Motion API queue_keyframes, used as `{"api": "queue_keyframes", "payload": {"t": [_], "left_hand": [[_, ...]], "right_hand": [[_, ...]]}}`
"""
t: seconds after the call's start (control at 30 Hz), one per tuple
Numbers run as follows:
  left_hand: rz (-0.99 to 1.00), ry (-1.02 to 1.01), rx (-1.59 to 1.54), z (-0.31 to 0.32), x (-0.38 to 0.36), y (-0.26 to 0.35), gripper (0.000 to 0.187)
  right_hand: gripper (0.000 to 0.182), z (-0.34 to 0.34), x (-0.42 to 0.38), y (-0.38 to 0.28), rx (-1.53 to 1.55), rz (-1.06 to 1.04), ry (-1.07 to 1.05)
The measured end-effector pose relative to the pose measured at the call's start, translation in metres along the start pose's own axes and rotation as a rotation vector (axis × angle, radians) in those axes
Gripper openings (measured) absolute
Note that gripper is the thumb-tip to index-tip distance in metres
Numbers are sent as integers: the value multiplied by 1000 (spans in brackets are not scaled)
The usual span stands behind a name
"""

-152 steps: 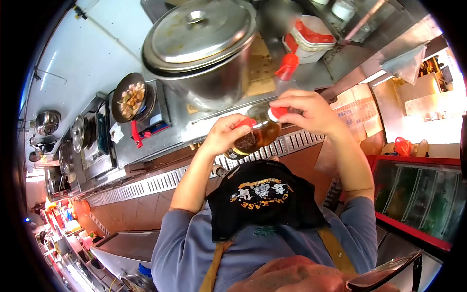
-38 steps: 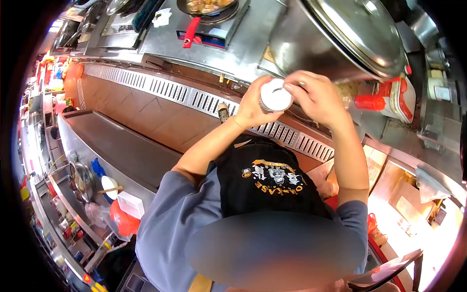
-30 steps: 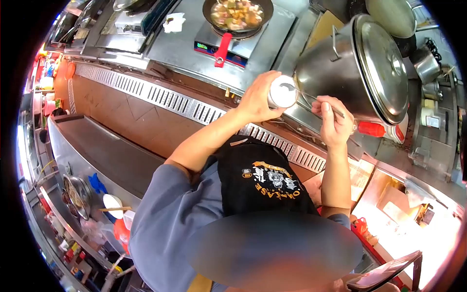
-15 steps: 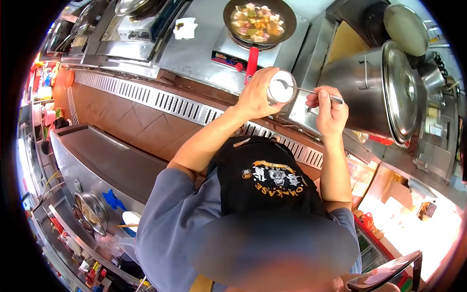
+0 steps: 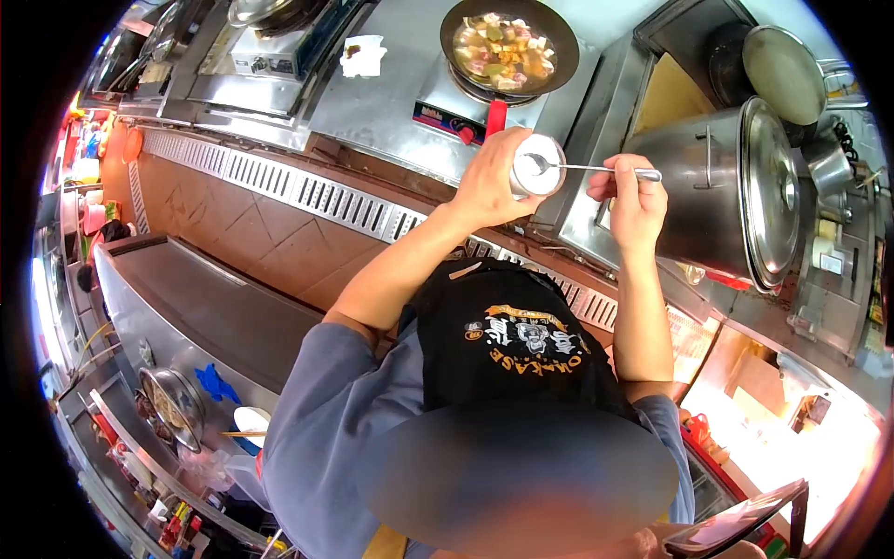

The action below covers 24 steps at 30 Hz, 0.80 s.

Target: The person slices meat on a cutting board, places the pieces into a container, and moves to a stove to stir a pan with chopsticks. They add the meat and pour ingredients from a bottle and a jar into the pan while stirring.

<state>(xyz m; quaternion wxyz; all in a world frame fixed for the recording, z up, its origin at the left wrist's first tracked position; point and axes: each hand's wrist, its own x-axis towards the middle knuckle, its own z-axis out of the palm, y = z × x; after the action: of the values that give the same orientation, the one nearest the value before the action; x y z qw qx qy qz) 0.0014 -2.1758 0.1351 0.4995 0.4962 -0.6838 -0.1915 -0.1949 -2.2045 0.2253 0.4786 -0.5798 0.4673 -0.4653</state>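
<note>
My left hand (image 5: 494, 184) is wrapped round a jar of white powder (image 5: 548, 179), its open mouth facing up toward the camera. In my right hand (image 5: 633, 200) is the handle of a metal spoon (image 5: 589, 168), and the spoon's bowl sits inside the jar against the powder. Beyond my hands, a dark frying pan (image 5: 447, 37) rests on a portable stove (image 5: 438, 116). Chunks of food in liquid (image 5: 507, 51) fill its base, with orange pieces in the middle. The pan's red handle (image 5: 496, 116) points toward my left hand.
At the right stands a large lidded steel pot (image 5: 698, 158). A crumpled white paper towel (image 5: 362, 56) lies on the steel counter (image 5: 382, 102). Another stove (image 5: 265, 61) is at the upper left. Behind my left arm runs a long steel worktop (image 5: 196, 298), with a blue cloth (image 5: 216, 383) beside it.
The spoon has turned a little in the jar, its handle now closer to level. The surroundings have shifted slightly in view; both hands keep their hold.
</note>
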Motion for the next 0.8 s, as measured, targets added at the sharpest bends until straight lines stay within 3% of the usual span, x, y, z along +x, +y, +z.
{"api": "queue_keyframes", "payload": {"t": [0.57,0.8], "left_hand": [[-76,30,-9,10,9,-4,90],[-96,52,22,-4,9,-9,90]], "right_hand": [[22,-18,20,13,155,108,130],[25,-5,95,7,300,82,205]]}}
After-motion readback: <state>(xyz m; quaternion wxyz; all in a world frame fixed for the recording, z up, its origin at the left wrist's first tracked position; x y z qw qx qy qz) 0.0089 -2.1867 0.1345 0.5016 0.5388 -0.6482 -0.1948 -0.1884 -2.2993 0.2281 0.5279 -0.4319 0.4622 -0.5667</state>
